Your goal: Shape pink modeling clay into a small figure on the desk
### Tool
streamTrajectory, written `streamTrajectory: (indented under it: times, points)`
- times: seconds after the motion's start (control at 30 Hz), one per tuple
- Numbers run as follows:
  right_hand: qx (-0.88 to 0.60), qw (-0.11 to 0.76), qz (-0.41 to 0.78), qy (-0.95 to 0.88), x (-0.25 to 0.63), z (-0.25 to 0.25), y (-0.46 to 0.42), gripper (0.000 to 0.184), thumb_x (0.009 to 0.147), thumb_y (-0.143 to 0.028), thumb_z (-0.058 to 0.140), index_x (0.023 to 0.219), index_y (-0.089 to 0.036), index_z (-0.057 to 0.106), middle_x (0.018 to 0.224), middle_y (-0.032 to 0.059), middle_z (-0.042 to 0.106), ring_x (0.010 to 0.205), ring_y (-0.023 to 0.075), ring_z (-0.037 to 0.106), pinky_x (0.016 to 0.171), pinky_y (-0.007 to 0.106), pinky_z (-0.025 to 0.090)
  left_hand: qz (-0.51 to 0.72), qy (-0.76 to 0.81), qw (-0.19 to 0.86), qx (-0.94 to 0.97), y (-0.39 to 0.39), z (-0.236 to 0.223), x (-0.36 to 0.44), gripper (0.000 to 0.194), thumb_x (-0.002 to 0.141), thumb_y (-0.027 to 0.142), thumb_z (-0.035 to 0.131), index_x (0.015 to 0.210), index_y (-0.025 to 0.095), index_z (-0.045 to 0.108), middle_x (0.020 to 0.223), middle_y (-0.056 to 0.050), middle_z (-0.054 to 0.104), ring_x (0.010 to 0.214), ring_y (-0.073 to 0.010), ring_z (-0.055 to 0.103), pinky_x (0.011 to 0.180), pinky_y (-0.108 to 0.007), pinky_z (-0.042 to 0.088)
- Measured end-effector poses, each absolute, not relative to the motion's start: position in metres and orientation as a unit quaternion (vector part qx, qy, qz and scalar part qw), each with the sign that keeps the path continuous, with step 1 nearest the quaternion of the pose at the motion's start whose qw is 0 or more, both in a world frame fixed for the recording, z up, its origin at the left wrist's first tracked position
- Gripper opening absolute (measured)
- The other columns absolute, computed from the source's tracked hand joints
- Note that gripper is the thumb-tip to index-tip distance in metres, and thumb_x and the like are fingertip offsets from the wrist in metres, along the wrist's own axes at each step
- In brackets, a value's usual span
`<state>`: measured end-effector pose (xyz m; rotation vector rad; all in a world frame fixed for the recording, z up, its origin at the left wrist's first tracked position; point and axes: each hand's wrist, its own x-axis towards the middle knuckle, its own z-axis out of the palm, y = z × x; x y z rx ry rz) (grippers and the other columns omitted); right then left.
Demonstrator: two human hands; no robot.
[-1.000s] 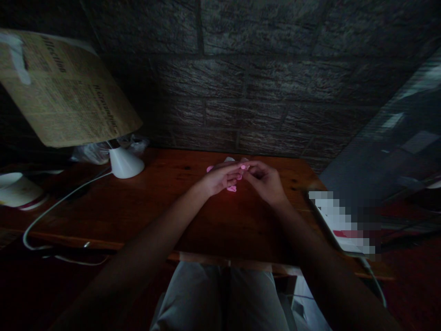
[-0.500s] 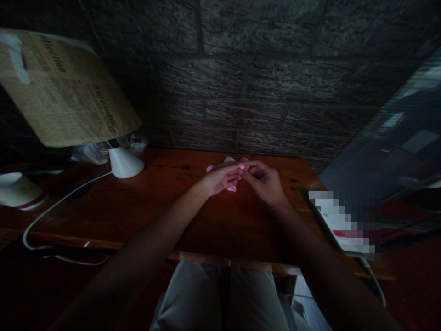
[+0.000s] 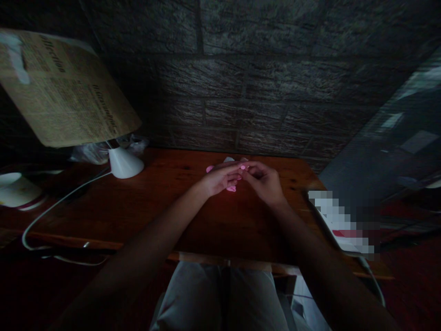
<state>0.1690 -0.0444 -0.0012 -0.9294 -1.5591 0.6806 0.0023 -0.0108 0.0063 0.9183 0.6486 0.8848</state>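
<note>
Over the back middle of the table, my left hand (image 3: 221,178) and my right hand (image 3: 267,183) meet at the fingertips. Between them is a small rounded pink piece (image 3: 243,167) that looks like modelling clay. My right thumb and index finger pinch it from the right. The left index fingertip presses on it from the left, with the other left fingers curled below. More pink clay (image 3: 231,188) shows under my left hand, and another pink lump (image 3: 210,168) lies behind that wrist. A pale scrap (image 3: 228,159) is partly hidden behind the fingers.
On the left stands a lamp with a white base (image 3: 126,164) and a newsprint-patterned shade (image 3: 76,92). Its cord (image 3: 65,195) loops over the table edge. A paper cup (image 3: 17,191) lies at far left. A blurred-out flat device (image 3: 339,223) sits right. A stone-textured wall (image 3: 220,82) rises behind.
</note>
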Motion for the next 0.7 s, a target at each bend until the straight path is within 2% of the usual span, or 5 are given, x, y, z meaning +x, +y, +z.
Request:
streamTrajectory:
  times: [0.13,0.33,0.7]
  points:
    - [-0.403,0.563,0.277,-0.666,0.1701,-0.0023,-0.0443,0.020,0.083,-0.040,0.074,0.095,-0.024,0.075,0.066,-0.0026,0.067,0.061,0.0149,0.061,0.064,0.031,0.048,0.407,0.293,0.754,0.425,-0.0101,0.0055,0.0024,0.020,0.080,0.030,0.084,0.087,0.016,0.070,0.078,-0.001,0.069,0.071,-0.0094,0.062,0.067,-0.023,0.045]
    - [-0.401,0.560,0.283,-0.668,0.1699,-0.0020,-0.0444,0.021,0.083,-0.042,0.075,0.095,-0.025,0.074,0.069,-0.0020,0.068,0.062,0.0156,0.061,0.065,0.033,0.049,0.413,0.289,0.757,0.416,-0.0089,0.0044,0.0023,0.008,0.084,0.022,0.078,0.087,0.017,0.073,0.079,-0.001,0.070,0.071,-0.0091,0.062,0.066,-0.023,0.044]
    - [-0.397,0.568,0.287,-0.661,0.1688,-0.0017,-0.0451,0.020,0.083,-0.040,0.075,0.095,-0.025,0.073,0.069,-0.0026,0.068,0.063,0.0152,0.062,0.065,0.033,0.051,0.421,0.288,0.757,0.408,-0.0112,0.0061,0.0040,0.013,0.081,0.022,0.081,0.088,0.016,0.072,0.082,-0.001,0.069,0.073,-0.0093,0.062,0.072,-0.025,0.045]
